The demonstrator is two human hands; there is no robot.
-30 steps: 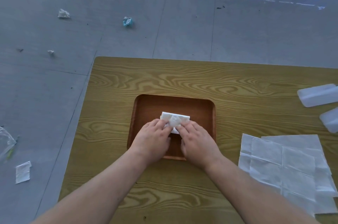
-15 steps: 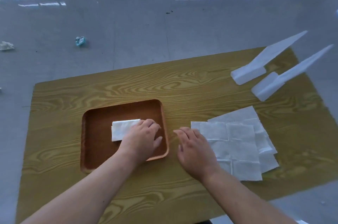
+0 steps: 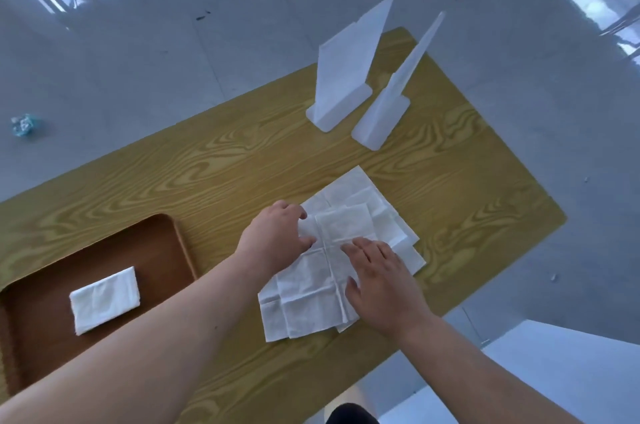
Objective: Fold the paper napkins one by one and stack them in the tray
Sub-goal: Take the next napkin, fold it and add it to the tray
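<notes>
On the napkin pile (image 3: 341, 250): reaching for the next sheet.
Left hand (image 3: 277, 236) and right hand (image 3: 379, 276) lie open, pinning it, seemingly to peel one off.

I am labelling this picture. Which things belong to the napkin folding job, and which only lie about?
Job: folded napkin, tray, pile of flat napkins, left hand, right hand.
Lying about: two white plastic stands, crumpled blue scrap on the floor.

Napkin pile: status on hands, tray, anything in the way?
Left hand and right hand flat on loose napkin pile, nothing gripped. One folded napkin in tray. Path to tray clear.
</notes>
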